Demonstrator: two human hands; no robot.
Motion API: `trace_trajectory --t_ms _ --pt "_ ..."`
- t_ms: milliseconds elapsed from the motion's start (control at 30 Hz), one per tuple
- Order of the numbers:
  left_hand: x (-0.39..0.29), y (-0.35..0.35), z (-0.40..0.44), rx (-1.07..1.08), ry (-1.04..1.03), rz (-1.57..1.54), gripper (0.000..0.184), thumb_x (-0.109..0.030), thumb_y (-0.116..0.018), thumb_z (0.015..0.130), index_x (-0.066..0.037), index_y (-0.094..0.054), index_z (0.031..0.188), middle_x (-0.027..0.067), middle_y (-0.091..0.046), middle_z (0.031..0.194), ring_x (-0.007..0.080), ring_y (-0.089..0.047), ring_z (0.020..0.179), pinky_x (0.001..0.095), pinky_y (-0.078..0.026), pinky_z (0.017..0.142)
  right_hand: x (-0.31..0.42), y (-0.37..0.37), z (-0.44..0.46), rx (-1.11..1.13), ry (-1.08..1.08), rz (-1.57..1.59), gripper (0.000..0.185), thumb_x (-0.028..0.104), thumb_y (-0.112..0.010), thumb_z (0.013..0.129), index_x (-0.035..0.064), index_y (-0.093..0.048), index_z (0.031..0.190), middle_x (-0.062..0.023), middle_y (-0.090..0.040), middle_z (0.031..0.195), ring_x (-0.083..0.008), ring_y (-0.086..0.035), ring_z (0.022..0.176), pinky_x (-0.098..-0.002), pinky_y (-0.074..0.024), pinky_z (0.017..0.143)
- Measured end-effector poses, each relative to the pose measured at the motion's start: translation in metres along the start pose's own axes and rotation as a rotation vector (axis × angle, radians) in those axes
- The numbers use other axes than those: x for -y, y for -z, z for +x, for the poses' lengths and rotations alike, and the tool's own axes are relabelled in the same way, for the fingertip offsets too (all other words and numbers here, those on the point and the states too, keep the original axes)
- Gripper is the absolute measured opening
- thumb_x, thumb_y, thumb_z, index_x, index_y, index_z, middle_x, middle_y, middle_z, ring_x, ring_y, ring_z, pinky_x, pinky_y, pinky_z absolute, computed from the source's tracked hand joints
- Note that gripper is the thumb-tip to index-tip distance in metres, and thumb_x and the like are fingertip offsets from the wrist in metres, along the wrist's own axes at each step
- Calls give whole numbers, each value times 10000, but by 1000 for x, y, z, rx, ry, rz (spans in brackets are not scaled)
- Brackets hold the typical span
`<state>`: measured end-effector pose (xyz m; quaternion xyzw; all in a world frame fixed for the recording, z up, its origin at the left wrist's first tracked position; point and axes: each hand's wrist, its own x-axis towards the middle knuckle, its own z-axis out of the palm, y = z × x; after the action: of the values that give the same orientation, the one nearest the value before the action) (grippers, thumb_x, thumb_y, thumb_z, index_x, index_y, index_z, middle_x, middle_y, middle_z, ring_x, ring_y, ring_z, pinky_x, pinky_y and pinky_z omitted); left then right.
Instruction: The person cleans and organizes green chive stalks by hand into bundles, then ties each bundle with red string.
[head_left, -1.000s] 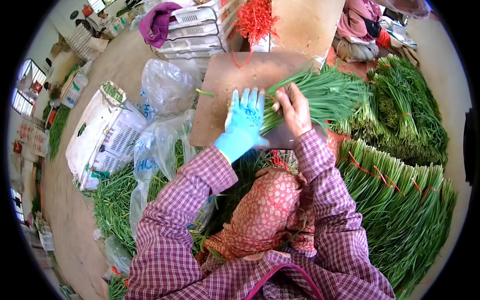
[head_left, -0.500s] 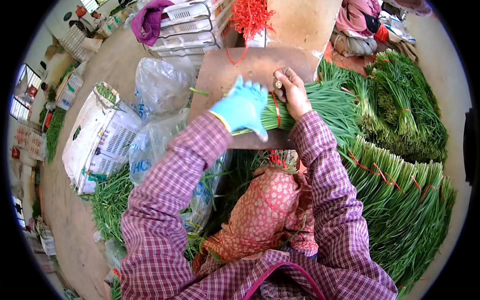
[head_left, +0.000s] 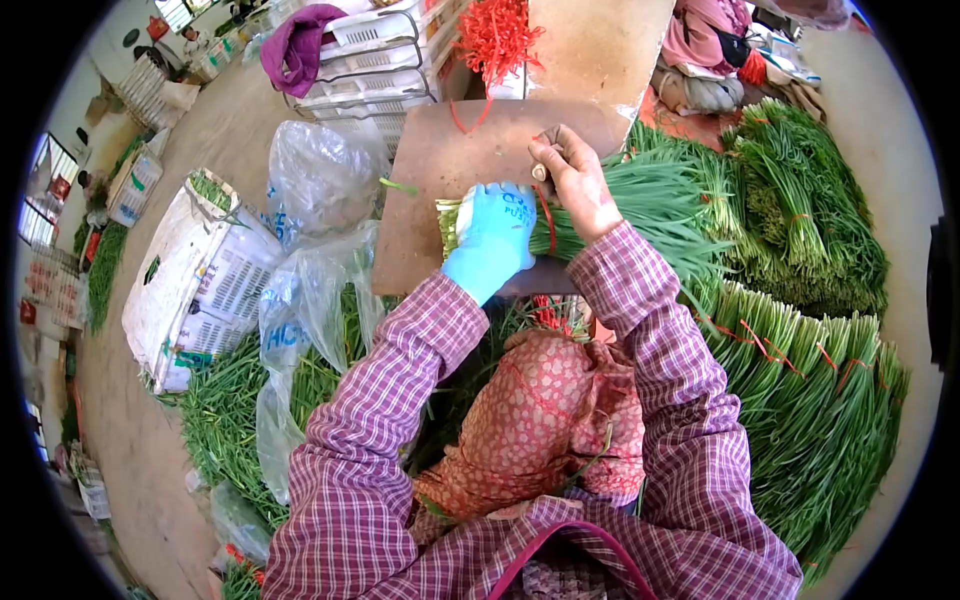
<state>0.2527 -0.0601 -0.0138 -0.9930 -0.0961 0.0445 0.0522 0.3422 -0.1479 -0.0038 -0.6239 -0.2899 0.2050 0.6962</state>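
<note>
My left hand (head_left: pixel 492 232), in a blue glove, is wrapped over the stem end of a bunch of garlic chives (head_left: pixel 650 200). The bunch lies across a brown board (head_left: pixel 430 150), its cut pale ends to the left and its green leaves to the right. Around the bunch runs a red tie (head_left: pixel 549 215). My bare right hand (head_left: pixel 578 180) is closed in a pinch above the bunch, with the red tie's upper end at its fingertips. A small round pale-metal piece shows at its fingers; its kind is unclear.
A cluster of red ties (head_left: pixel 498 40) hangs behind the board. Tied chive bunches (head_left: pixel 800 400) are piled at the right. Clear plastic bags (head_left: pixel 320 180), a white crate (head_left: pixel 205 270) and loose greens (head_left: pixel 225 400) stand at the left. White baskets (head_left: pixel 375 70) are stacked behind.
My left hand has come down from a blurred, spread position onto the bunch's stems and closed around them. My right hand has shifted slightly left, drawing the red tie up.
</note>
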Motion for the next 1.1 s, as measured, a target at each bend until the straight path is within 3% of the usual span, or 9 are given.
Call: trace_trajectory --t_ms 267,333,667,700,767,867,967,1033,1100 --pt "-12 -10 -4 13 104 -45 1098 -562 -813 563 15 -355 1378 152 -555 1225 283 -512 1193 409 -365 1036 -12 -5 1 -36 -61 -164 97 168 -552 939 74 -526 945 21 -519 667 -58 -451 513 -212 -317 442" --pt "-13 -17 -5 -38 103 -42 1012 -538 -818 576 -5 -405 1331 139 -569 1206 273 -533 1169 398 -384 1017 -9 -3 -5 -57 -67 -220 150 129 -589 903 -11 -574 953 -56 -606 706 -101 -550 596 -279 -438 526" --pt "-6 -29 3 -188 63 -146 632 -432 -796 634 -82 -550 1100 122 -637 1071 277 -631 1021 393 -483 891 5 6 -68 -36 38 -428 157 122 -580 886 -14 -583 966 -121 -643 737 -157 -624 644 -317 -493 587" --pt "-5 -32 3 -217 54 -161 582 -417 -782 646 -81 -565 1069 128 -649 1036 287 -642 990 399 -496 869 0 3 -79 -39 32 -374 95 113 -556 923 21 -542 942 -22 -557 696 -85 -505 614 -238 -402 543" --pt "-3 -40 8 -300 34 -179 472 -381 -762 656 -81 -595 980 145 -669 961 312 -664 917 416 -524 814 -8 -4 -104 -65 43 -389 101 123 -556 929 24 -538 937 -28 -573 710 -90 -522 630 -238 -415 556" --pt "-8 -35 8 -241 3 -189 582 -417 -816 584 -75 -594 999 150 -663 992 307 -653 943 417 -511 837 -25 -12 -152 -153 19 -448 109 130 -558 933 25 -533 943 -45 -586 729 -88 -545 656 -270 -442 562" --pt "-8 -40 11 -239 -13 -142 682 -427 -808 568 -70 -568 1097 148 -637 1044 297 -630 995 420 -490 878 -69 -21 -160 -301 71 -390 156 171 -565 915 30 -535 975 -197 -632 758 -371 -649 717 -433 -488 648" --pt "-6 -38 7 -260 -52 -132 931 -446 -837 552 -50 -466 1308 166 -641 1081 313 -624 1017 415 -489 881 -55 -21 -160 -246 31 -417 178 184 -555 921 36 -540 1020 -205 -642 806 -360 -660 761 -439 -495 695" --pt "-7 -42 15 -312 -159 -247 700 -409 -802 585 -127 -576 1185 135 -667 1018 298 -644 970 420 -511 830 -61 -11 -158 -202 -46 -215 196 188 -556 922 20 -538 1021 -176 -655 811 -318 -670 766 -397 -521 715"
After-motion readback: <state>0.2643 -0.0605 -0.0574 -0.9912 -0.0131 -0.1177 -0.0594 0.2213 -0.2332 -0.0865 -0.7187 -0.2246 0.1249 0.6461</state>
